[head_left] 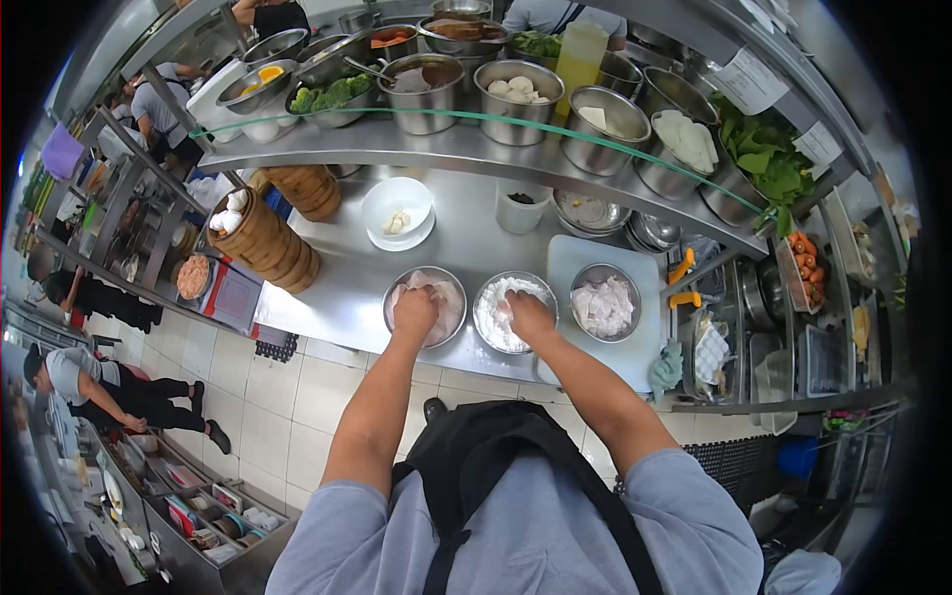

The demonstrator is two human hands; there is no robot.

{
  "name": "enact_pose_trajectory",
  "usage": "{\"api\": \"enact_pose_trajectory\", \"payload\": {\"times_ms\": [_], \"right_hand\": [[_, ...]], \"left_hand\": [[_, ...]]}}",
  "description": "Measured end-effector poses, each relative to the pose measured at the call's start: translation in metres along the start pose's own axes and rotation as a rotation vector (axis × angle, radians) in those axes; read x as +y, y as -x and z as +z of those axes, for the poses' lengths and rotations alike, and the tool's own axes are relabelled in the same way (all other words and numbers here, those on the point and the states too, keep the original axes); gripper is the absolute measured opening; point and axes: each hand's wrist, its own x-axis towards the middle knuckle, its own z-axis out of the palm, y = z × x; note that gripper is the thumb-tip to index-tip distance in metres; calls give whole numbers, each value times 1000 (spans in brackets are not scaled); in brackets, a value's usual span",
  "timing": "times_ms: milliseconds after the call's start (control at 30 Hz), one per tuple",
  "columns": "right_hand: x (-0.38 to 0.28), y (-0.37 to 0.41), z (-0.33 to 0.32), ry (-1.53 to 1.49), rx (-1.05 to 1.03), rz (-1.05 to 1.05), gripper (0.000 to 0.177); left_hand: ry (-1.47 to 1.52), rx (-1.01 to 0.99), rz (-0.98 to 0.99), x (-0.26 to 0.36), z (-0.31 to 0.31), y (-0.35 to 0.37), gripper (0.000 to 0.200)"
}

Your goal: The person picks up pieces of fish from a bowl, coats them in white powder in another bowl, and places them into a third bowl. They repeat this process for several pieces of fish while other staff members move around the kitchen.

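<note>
Near edge of steel counter (337, 293): three steel bowls in a row, the person in a grey shirt reaching over them.

Left hand (415, 309): knuckles up, fingers curled down into the left bowl (390, 297), which holds pale raw meat (448, 302). Fingertips hidden under the hand; cannot tell whether they are closed on a piece.

Right hand (529, 315): resting in the middle bowl (479, 319), fingers pressed into white flour (498, 315). Tips buried; cannot tell whether clamped or spread.

Third bowl (636, 295), just right of the flour: more pale meat pieces, untouched. It stands on a white cutting board (565, 260).

Further back on the counter: white dish (397, 203) with a few pale lumps, a white cup (521, 210), and bamboo steamers (263, 238) stacked to the left.

Shelf (436, 147) above: a row of steel pots, leafy greens (764, 159) at the right end, and a yellow bottle (580, 55).

Far left, on the floor: another person (99, 382) crouching by a low drawer.
</note>
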Motion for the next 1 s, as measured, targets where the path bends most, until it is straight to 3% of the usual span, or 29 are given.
{"api": "enact_pose_trajectory", "payload": {"times_ms": [133,233,367,467,600,767,800,1000], "right_hand": [[13,-24,-16,-149,-115,201,32],[20,-34,-26,-124,-260,173,32],[1,-19,-30,30,-153,146,34],[-6,1,-10,82,-179,-46,36],[-6,-2,-13,86,-293,2,37],[23,-11,-16,-168,-215,-70,48],[16,-11,-32,-215,-306,9,51],[13,-3,-30,-86,-259,70,53]], "left_hand": [[63,-94,-47,1,-10,0,25],[88,-123,-84,2,-15,0,29],[42,-156,-111,6,-28,2,34],[-32,-151,-107,0,-23,6,31],[-9,-142,-106,-7,-18,7,31],[71,-203,-138,-1,-31,12,30],[72,-204,-138,-1,-30,12,30],[75,-176,-110,-5,-22,10,32]]}}
